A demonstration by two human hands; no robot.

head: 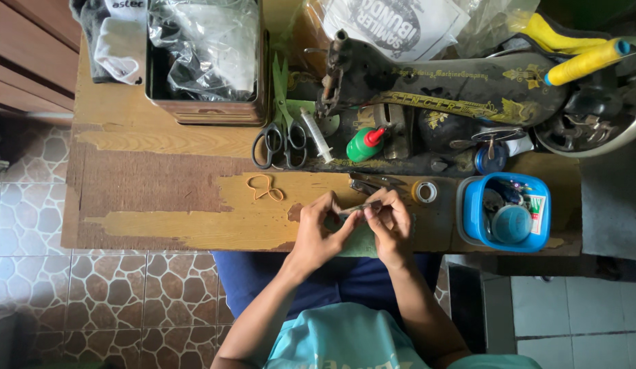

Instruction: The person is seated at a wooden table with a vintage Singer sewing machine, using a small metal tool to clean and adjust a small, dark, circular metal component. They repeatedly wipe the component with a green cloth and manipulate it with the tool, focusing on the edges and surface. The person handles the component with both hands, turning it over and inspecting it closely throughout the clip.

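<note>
Both hands — left hand (318,229), right hand (390,222) — pinch a small thin metal piece (359,207) between their fingertips just above the table (161,198), apparently fitting it — a steady grip matters next.

Worn wooden table (161,184), stone-patterned floor (92,301)

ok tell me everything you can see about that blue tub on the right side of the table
The blue tub looks like plastic, squarish with rounded corners, open at the top and upright. It sits near the front right edge of the worn wooden table, just in front of the black sewing machine. Inside lie a round light-blue lid or spool and small sewing bits too jumbled to tell apart. Neither hand touches it; the right hand is nearest.
</note>
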